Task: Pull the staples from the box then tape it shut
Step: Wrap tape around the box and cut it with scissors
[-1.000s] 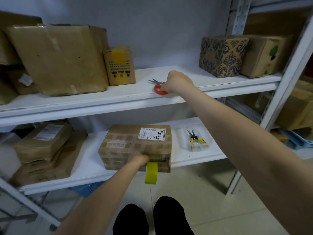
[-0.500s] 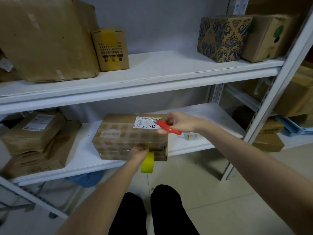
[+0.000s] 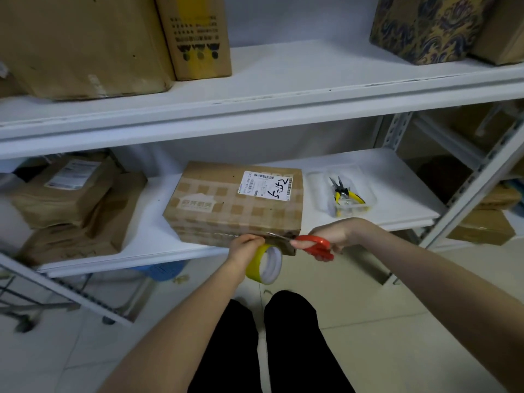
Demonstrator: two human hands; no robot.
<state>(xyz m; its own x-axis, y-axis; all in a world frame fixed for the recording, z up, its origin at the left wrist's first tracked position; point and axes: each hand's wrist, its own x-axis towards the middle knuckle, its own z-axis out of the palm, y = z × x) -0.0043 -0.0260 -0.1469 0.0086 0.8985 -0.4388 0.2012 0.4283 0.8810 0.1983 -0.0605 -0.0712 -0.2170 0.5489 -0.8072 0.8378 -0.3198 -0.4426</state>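
A brown cardboard box [image 3: 235, 199] with a white label lies on the lower white shelf [image 3: 397, 194], its front face at the shelf edge. My left hand [image 3: 245, 246] grips a roll of yellow tape [image 3: 266, 263] that hangs just below the box's front. My right hand [image 3: 331, 234] holds red-handled scissors [image 3: 314, 246]. Their blades point left along the box's lower front edge and reach my left hand. Yellow-handled pliers [image 3: 344, 194] lie in a clear tray right of the box.
Padded brown parcels [image 3: 71, 205] are stacked at the left of the lower shelf. The upper shelf [image 3: 283, 89] carries large cardboard boxes [image 3: 85, 43] on the left and a patterned box [image 3: 425, 26] on the right. A grey shelf post [image 3: 465, 194] stands at right. My legs are below.
My right hand took the scissors from the upper shelf and brought them down to the box's front edge beside the tape. My left hand stayed on the tape roll.
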